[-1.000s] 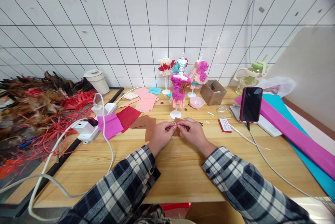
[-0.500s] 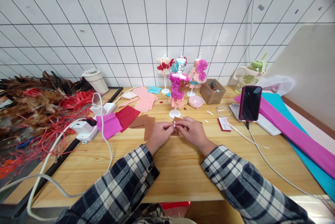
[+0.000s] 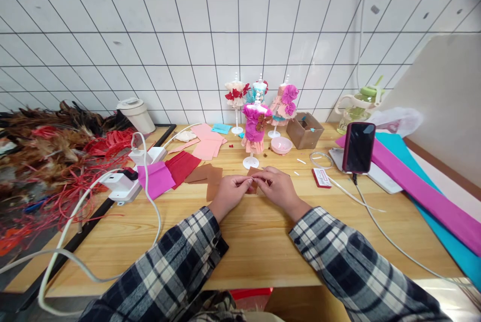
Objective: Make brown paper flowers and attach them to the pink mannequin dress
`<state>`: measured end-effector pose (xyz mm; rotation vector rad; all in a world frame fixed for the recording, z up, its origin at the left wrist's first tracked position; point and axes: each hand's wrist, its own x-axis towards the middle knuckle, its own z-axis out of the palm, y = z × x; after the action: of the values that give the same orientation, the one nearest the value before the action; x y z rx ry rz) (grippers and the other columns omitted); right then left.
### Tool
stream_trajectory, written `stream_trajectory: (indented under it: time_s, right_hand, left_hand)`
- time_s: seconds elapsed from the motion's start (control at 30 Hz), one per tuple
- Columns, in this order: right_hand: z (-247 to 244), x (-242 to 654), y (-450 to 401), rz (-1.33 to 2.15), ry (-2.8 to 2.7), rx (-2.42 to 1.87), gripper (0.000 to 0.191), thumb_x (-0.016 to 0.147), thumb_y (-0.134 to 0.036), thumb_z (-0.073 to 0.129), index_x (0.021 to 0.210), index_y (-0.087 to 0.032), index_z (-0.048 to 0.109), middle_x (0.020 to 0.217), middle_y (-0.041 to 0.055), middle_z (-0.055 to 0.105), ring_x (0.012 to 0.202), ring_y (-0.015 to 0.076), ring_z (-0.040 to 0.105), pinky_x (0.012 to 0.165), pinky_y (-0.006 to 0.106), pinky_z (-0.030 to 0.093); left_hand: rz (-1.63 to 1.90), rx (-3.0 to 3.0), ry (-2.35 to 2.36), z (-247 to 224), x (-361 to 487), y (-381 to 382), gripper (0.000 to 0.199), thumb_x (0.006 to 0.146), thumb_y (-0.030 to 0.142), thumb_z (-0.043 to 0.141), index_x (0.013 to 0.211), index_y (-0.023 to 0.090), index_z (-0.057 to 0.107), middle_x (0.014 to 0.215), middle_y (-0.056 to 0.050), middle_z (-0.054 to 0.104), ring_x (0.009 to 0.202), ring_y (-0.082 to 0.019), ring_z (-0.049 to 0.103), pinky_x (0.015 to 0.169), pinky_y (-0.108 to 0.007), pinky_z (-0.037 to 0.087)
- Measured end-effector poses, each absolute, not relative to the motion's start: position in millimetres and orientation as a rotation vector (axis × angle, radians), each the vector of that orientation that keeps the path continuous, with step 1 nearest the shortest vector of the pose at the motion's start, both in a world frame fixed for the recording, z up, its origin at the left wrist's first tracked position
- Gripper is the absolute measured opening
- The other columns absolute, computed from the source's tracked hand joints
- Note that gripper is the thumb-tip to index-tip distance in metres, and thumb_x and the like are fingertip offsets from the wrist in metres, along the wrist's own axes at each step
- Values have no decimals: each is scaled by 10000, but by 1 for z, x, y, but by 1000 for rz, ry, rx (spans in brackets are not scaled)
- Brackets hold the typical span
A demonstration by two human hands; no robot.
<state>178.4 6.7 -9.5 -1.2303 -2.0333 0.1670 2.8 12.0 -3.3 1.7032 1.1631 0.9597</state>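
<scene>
My left hand (image 3: 231,193) and my right hand (image 3: 277,186) meet over the wooden table, thumbs and index fingers pinched close together. Whatever sits between the fingertips is too small and hidden to name. Brown paper (image 3: 253,172) shows just behind and below the fingertips; I cannot tell whether it is held or lies on the table. Beyond the hands stands a small white dress form (image 3: 251,162) in a magenta top, brown flower and peach skirt. More brown paper pieces (image 3: 214,185) lie beside my left hand.
Several dressed mini forms (image 3: 283,104) stand behind, near a pink bowl (image 3: 281,145) and a cardboard box (image 3: 305,131). A phone (image 3: 358,148) and red-white box (image 3: 321,178) are at right. Power strip (image 3: 122,187), cables, and feathers (image 3: 56,131) lie left.
The small white bit visible between the fingertips earlier is now out of sight. Both hands stay in nearly the same place, fingertips still together.
</scene>
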Motion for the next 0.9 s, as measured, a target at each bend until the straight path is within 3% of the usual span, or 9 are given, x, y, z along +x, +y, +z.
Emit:
stream_trajectory:
  time_s: [0.37, 0.63, 0.9]
  right_hand:
    - [-7, 175, 1, 93, -2118, -1189, 194, 885, -280, 521, 944, -241, 702, 809, 30, 656, 730, 138, 589, 631, 246, 416]
    - [-8, 176, 2, 14, -2156, -1239, 200, 883, -301, 528, 984, -262, 697, 836, 29, 665, 770, 149, 599, 628, 251, 399]
    - [-2, 177, 1, 37, -2113, -1276, 179, 869, -315, 549, 895, -255, 715, 766, 15, 651, 720, 135, 578, 615, 249, 373]
  left_hand:
    - [1013, 1633, 1159, -3, 3, 14, 207, 768, 300, 601, 726, 148, 735, 584, -22, 680, 560, -144, 612, 574, -228, 490]
    - [945, 1614, 1107, -7, 2, 19, 212, 783, 239, 553, 814, 176, 753, 746, -26, 742, 711, -174, 677, 706, -268, 537]
    - [923, 1740, 1169, -4, 2, 15, 228, 796, 305, 575, 826, 169, 756, 797, -37, 752, 731, -191, 691, 683, -267, 540]
